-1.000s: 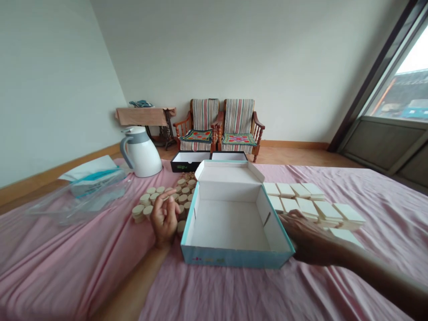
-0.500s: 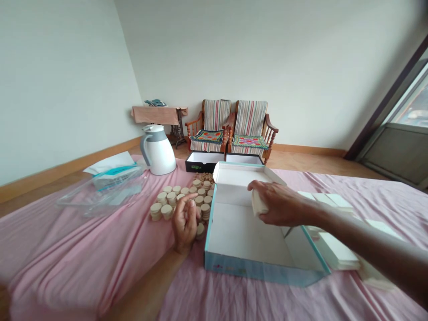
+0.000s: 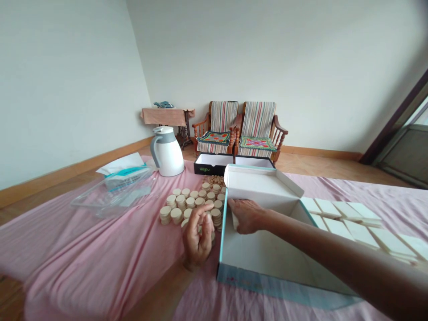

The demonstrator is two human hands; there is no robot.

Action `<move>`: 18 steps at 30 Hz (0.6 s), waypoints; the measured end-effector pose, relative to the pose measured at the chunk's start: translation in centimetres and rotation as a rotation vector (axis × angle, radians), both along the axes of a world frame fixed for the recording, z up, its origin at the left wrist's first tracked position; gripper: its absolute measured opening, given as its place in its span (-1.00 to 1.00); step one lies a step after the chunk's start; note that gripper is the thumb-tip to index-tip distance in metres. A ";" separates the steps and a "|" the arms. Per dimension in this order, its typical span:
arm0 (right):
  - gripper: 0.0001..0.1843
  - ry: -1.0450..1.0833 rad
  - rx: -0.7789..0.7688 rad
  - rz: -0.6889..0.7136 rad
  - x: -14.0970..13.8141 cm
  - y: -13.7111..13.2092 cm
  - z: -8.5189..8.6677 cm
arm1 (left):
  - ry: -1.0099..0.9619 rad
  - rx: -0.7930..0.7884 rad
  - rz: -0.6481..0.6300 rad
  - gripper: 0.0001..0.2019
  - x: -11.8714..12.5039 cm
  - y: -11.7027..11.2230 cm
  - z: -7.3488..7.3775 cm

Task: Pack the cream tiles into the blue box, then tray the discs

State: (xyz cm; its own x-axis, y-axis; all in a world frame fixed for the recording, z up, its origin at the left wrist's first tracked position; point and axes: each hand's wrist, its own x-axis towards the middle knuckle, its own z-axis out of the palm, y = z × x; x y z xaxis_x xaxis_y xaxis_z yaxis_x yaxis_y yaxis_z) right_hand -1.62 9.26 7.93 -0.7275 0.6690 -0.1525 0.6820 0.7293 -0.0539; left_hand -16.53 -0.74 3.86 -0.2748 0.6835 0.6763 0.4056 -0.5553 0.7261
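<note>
My right hand (image 3: pixel 247 216) reaches down into an open light-blue cardboard box (image 3: pixel 254 247), at its left wall near the back. It grips a stack of thin cream rectangular pieces (image 3: pixel 235 220), mostly hidden by the fingers. Left of the box, my left hand (image 3: pixel 199 234) hovers with its fingers loosely curled, the index finger and thumb apart, nothing seen in it. Just beyond and under it stand several stacks of round wooden discs (image 3: pixel 181 201). On the cloth right of the box lie several more stacks of cream rectangular pieces (image 3: pixel 359 232), partly behind my right forearm.
A white and grey jug (image 3: pixel 169 154) stands at the back left, near a clear plastic tray (image 3: pixel 100 200) and a tissue pack (image 3: pixel 129 176). Two black open boxes (image 3: pixel 214 165) sit behind the discs. The box's raised lid (image 3: pixel 264 180) stands at its far side.
My right hand has moved left and down, carrying the stack from above the box to its left wall inside. My left hand stays loosely curled. The view has shifted slightly.
</note>
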 end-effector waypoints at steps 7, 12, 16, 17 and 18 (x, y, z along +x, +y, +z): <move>-0.02 0.174 -0.048 0.022 2.2 0.0 1.5 | 0.148 -0.101 -0.081 -0.75 0.0 -0.1 0.0; -0.20 0.387 -0.112 -0.241 4.8 -1.1 2.5 | 0.188 -0.196 -0.230 -0.67 0.3 -0.1 0.6; -0.26 0.444 -0.210 -0.413 5.1 -2.5 0.9 | 0.179 -0.265 -0.270 -0.66 0.3 0.2 1.0; -0.32 0.435 -0.240 -0.454 4.9 -2.7 0.3 | 0.177 -0.279 -0.276 -0.65 0.2 0.3 1.0; -0.37 0.421 -0.274 -0.498 4.8 -2.8 -0.2 | 0.174 -0.291 -0.284 -0.65 0.2 0.4 1.1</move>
State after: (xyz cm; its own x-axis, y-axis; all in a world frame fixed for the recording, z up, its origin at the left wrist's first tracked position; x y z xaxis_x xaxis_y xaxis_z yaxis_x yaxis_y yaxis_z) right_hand 3.19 6.42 7.70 -0.3794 0.9152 -0.1355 0.8116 0.2589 -0.5238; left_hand -16.36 -0.36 4.92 0.0526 0.8842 0.4641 0.3961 -0.4451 0.8031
